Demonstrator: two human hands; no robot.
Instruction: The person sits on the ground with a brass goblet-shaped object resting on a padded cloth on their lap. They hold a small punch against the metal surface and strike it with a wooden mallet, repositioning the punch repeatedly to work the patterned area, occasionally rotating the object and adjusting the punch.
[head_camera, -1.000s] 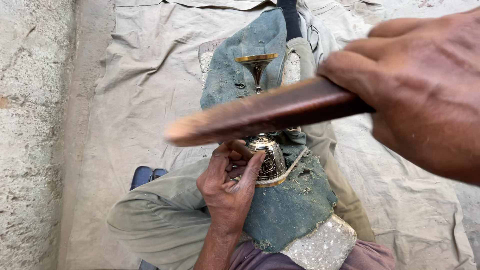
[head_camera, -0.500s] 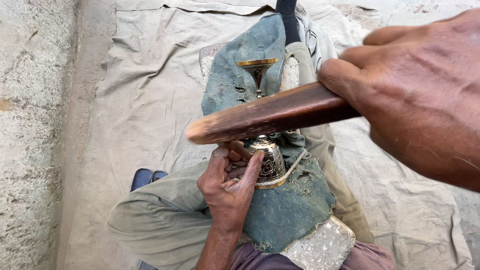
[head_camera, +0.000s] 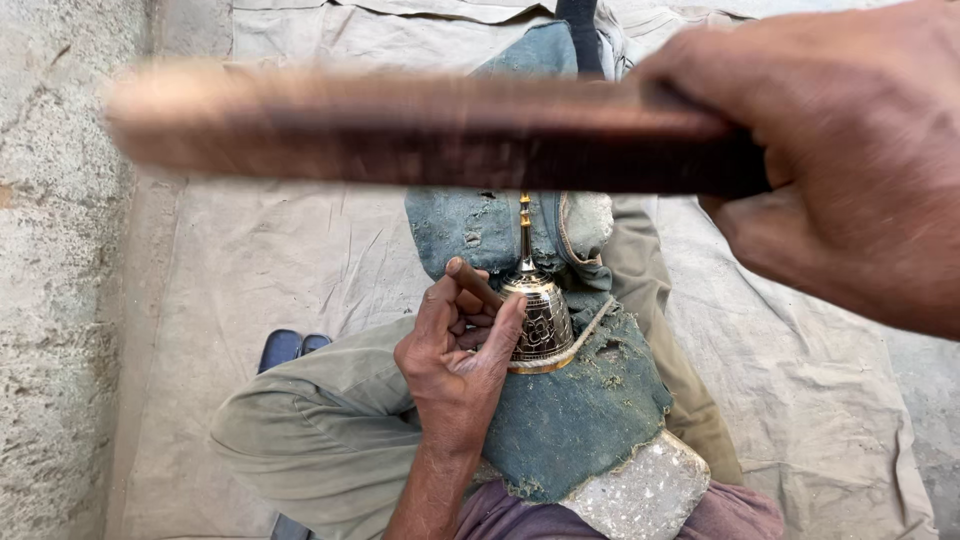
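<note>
My left hand (head_camera: 455, 365), near centre, grips a thin brown punch (head_camera: 475, 285) against the brass bell (head_camera: 538, 320), upright on blue cloth (head_camera: 575, 420) over my lap. My right hand (head_camera: 850, 170), far right, is closed around a blurred wooden stick (head_camera: 400, 130).

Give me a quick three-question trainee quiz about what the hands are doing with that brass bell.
1. True or false: the right hand holds the wooden stick above the brass bell.
2. What does the left hand press against the bell? A) a thin punch B) a brush
3. What does the bell rest on?

Key: 1 true. 2 A. 3 A worn blue cloth over the lap, with a stone block nearby.
</note>
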